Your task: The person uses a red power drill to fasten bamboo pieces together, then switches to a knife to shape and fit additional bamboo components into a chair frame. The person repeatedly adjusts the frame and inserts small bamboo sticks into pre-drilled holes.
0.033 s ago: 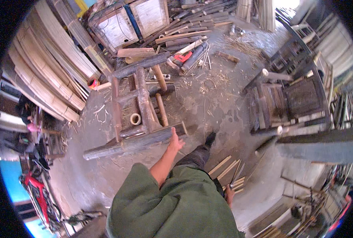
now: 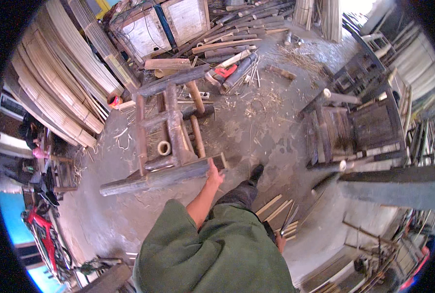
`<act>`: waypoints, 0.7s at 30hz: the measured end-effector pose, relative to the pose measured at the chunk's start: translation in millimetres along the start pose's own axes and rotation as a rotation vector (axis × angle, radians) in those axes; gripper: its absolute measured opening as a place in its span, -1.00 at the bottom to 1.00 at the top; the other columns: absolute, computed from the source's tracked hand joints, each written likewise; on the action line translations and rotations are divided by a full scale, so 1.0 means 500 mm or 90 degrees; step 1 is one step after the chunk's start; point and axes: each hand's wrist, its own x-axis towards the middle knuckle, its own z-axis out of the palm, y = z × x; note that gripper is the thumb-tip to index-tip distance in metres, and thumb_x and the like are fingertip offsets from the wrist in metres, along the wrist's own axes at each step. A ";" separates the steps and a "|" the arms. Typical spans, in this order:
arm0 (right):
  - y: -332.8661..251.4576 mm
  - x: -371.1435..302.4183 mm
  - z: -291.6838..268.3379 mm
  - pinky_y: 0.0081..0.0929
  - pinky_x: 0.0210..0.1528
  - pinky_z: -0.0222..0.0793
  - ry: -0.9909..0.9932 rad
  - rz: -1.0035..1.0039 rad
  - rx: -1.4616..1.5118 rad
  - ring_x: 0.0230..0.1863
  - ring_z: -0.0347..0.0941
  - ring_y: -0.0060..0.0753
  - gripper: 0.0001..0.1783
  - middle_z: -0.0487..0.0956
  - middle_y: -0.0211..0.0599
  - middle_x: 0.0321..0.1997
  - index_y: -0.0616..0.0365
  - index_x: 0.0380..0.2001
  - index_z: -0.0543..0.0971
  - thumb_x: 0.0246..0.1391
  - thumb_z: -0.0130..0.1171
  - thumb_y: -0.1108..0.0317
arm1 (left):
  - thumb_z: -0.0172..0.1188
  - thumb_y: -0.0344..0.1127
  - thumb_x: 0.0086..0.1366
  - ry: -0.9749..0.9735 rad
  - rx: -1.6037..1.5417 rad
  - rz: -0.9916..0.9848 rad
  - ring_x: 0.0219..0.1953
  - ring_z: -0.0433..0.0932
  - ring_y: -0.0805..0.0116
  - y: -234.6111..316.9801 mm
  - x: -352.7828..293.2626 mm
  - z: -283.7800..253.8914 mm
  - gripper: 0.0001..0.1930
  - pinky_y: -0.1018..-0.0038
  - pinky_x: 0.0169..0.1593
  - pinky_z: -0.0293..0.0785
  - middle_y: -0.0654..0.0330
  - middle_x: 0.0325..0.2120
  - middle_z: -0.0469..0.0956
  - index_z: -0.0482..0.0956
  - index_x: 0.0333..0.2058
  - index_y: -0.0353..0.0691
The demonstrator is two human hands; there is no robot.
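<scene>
A dark bamboo frame (image 2: pixel 171 132) lies on the concrete floor in front of me, with a thick dark pole (image 2: pixel 149 179) across its near end. My left hand (image 2: pixel 213 174) reaches forward and grips the right end of that pole. My right hand (image 2: pixel 280 242) hangs low by my hip, mostly hidden behind my green garment; whether it holds anything is unclear. My dark shoe (image 2: pixel 256 172) stands just right of the pole's end.
A dark bamboo chair (image 2: pixel 359 127) stands to the right. Stacks of pale bamboo slats (image 2: pixel 56 93) lean at the left, wooden crates (image 2: pixel 154 29) and loose poles at the back. Split strips (image 2: pixel 278 209) lie by my foot. A red power tool (image 2: pixel 224 71) lies beyond the frame.
</scene>
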 end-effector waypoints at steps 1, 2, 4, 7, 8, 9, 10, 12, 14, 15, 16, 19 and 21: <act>-0.006 0.039 -0.014 -0.39 -0.55 0.18 -0.003 0.000 -0.003 -0.61 0.30 -0.48 -0.57 0.41 -0.47 -0.64 0.19 -0.53 0.55 -0.05 0.25 -0.03 | 0.30 0.40 -0.10 0.062 -0.048 0.019 0.09 0.33 -0.07 -0.013 0.026 0.032 0.06 -0.04 0.06 0.36 -0.10 0.05 0.34 0.10 0.18 -0.26; -0.009 0.069 -0.028 -0.38 -0.55 0.19 -0.014 0.009 -0.006 -0.60 0.31 -0.47 -0.56 0.42 -0.45 -0.64 0.20 -0.54 0.55 -0.04 0.24 -0.03 | 0.29 0.41 -0.10 0.069 -0.083 0.081 0.08 0.34 -0.02 -0.033 0.059 0.037 0.04 -0.01 0.00 0.39 -0.05 0.03 0.36 0.14 0.15 -0.24; -0.041 0.124 -0.059 -0.36 -0.53 0.21 -0.030 0.043 -0.022 -0.59 0.33 -0.44 -0.54 0.44 -0.41 -0.63 0.23 -0.54 0.56 -0.03 0.22 -0.04 | 0.26 0.45 -0.11 0.069 -0.120 0.171 0.02 0.37 0.07 -0.067 0.105 0.023 -0.02 0.06 -0.12 0.44 0.03 -0.02 0.39 0.22 0.09 -0.21; -0.097 0.221 -0.107 -0.33 -0.50 0.24 -0.023 0.064 -0.014 -0.56 0.35 -0.41 -0.50 0.47 -0.36 -0.62 0.26 -0.55 0.57 0.00 0.19 -0.06 | 0.23 0.49 -0.12 0.017 -0.110 0.188 -0.10 0.42 0.18 -0.081 0.086 0.036 -0.09 0.17 -0.29 0.46 0.11 -0.07 0.42 0.33 -0.01 -0.18; -0.117 0.254 -0.119 -0.32 -0.50 0.25 -0.021 0.065 -0.010 -0.55 0.36 -0.39 -0.49 0.48 -0.34 -0.61 0.27 -0.55 0.57 0.00 0.18 -0.06 | 0.22 0.50 -0.12 0.015 -0.097 0.178 -0.13 0.44 0.20 -0.078 0.072 0.032 -0.11 0.20 -0.33 0.46 0.12 -0.08 0.42 0.36 -0.04 -0.16; -0.140 0.294 -0.128 -0.31 -0.49 0.26 -0.026 0.064 -0.006 -0.54 0.37 -0.38 -0.48 0.49 -0.32 -0.61 0.28 -0.55 0.57 0.01 0.17 -0.07 | 0.21 0.50 -0.11 0.038 -0.082 0.162 -0.16 0.45 0.21 -0.071 0.059 0.025 -0.13 0.22 -0.34 0.46 0.13 -0.08 0.42 0.38 -0.06 -0.14; -0.163 0.339 -0.135 -0.30 -0.48 0.27 -0.030 0.062 -0.003 -0.53 0.38 -0.37 -0.47 0.50 -0.30 -0.61 0.29 -0.56 0.58 0.02 0.16 -0.08 | 0.21 0.50 -0.11 0.059 -0.068 0.146 -0.19 0.46 0.22 -0.061 0.046 0.033 -0.16 0.24 -0.34 0.46 0.14 -0.07 0.43 0.40 -0.07 -0.12; -0.218 0.441 -0.151 -0.28 -0.46 0.29 -0.028 0.071 -0.048 -0.52 0.40 -0.35 -0.44 0.53 -0.26 -0.60 0.31 -0.56 0.58 0.03 0.14 -0.09 | 0.18 0.45 -0.01 0.071 -0.037 0.099 -0.14 0.47 0.18 -0.052 0.013 0.052 -0.25 0.17 -0.25 0.47 0.18 -0.05 0.43 0.41 -0.05 -0.02; -0.392 0.546 -0.155 -0.36 -0.59 0.09 -0.085 0.095 -0.274 -0.64 0.23 -0.53 -0.69 0.35 -0.51 -0.67 0.10 -0.48 0.58 0.06 0.21 0.06 | 0.17 0.41 0.03 0.069 -0.052 0.082 -0.08 0.47 0.16 -0.044 0.070 -0.018 -0.28 0.13 -0.17 0.46 0.17 -0.04 0.44 0.41 -0.02 -0.01; -0.446 0.576 -0.183 -0.40 -0.56 0.11 -0.114 0.091 -0.121 -0.60 0.24 -0.55 -0.69 0.37 -0.53 -0.64 0.10 -0.50 0.58 0.06 0.21 0.07 | 0.16 0.35 0.09 0.204 -0.044 0.129 -0.08 0.50 0.10 -0.057 0.081 0.022 -0.27 0.06 -0.12 0.46 0.06 -0.06 0.46 0.39 0.02 -0.14; -0.488 0.622 -0.190 -0.44 -0.52 0.14 -0.158 0.088 0.036 -0.57 0.25 -0.58 -0.68 0.39 -0.54 -0.61 0.11 -0.53 0.58 0.05 0.22 0.07 | 0.17 0.29 0.12 0.187 0.078 0.198 -0.07 0.49 0.08 -0.054 0.092 0.018 -0.27 0.12 -0.07 0.46 0.00 -0.07 0.46 0.37 0.03 -0.22; -0.576 0.793 -0.149 -0.44 -0.52 0.17 -0.170 0.018 0.135 -0.57 0.25 -0.56 -0.62 0.40 -0.53 -0.62 0.12 -0.64 0.53 0.03 0.25 0.06 | 0.20 0.15 0.15 0.430 0.381 0.432 -0.04 0.48 0.13 -0.049 0.171 -0.073 -0.36 0.23 -0.04 0.45 0.01 -0.01 0.45 0.39 0.04 -0.22; -0.539 0.987 -0.143 -0.37 -0.60 0.13 -0.084 -0.096 0.065 -0.65 0.19 -0.56 -0.59 0.38 -0.53 -0.69 0.16 -0.69 0.52 0.00 0.27 0.06 | 0.21 0.08 0.16 0.538 0.452 0.549 -0.05 0.50 0.15 -0.095 0.139 -0.021 -0.40 0.26 -0.05 0.44 0.02 -0.01 0.47 0.40 0.05 -0.20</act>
